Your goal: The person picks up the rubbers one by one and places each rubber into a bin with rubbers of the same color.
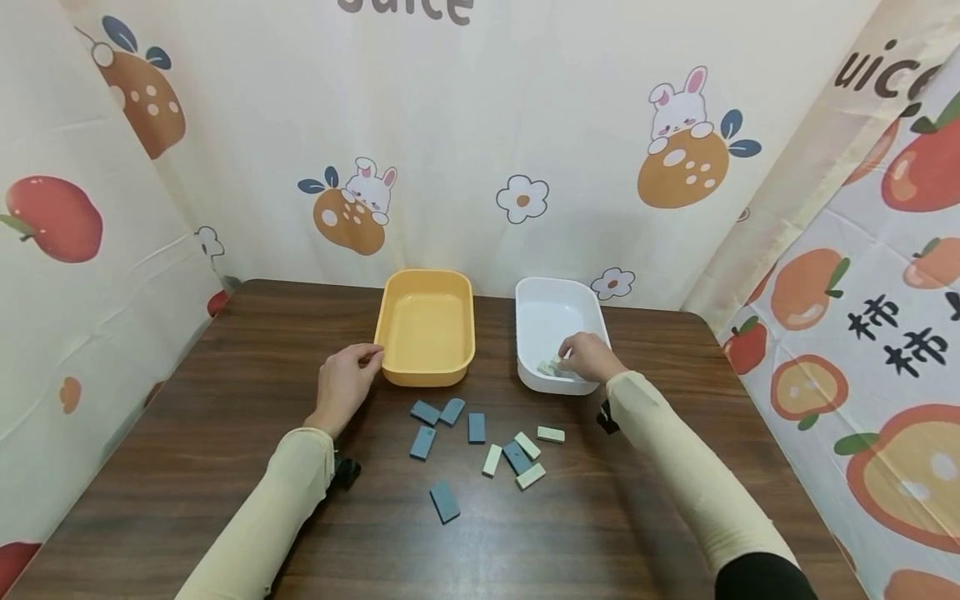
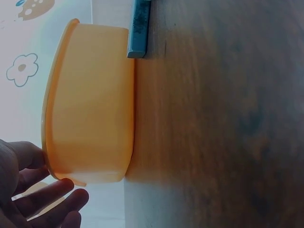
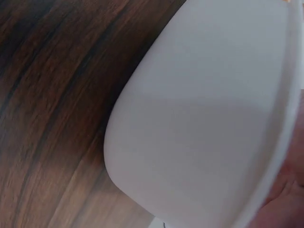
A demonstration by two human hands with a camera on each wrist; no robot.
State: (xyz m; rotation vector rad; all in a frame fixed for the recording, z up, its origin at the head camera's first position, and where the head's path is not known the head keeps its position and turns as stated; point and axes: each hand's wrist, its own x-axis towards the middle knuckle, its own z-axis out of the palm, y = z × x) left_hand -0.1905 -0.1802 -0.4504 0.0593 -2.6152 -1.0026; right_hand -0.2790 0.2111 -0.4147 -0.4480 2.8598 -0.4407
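Note:
The left hand (image 1: 347,385) pinches the left rim of a yellow plastic bin (image 1: 427,372) between thumb and fingers; the other fingers curl loosely below the rim in the left wrist view. Inside a white plastic bin (image 1: 558,296), the right hand (image 1: 590,357) reaches over the front right rim, its fingertips pinching a pale green block (image 1: 557,362). More pale green lies under those fingertips on the bin floor. In the right wrist view, the bin's outer wall (image 3: 190,118) hides the fingers.
Between the arms, several blue-grey blocks (image 1: 445,502) and several pale green blocks (image 1: 530,476) lie scattered on the dark wooden table (image 1: 600,533). One blue-grey block (image 1: 516,457) lies among the green ones. A printed curtain (image 1: 465,108) hangs behind the bins.

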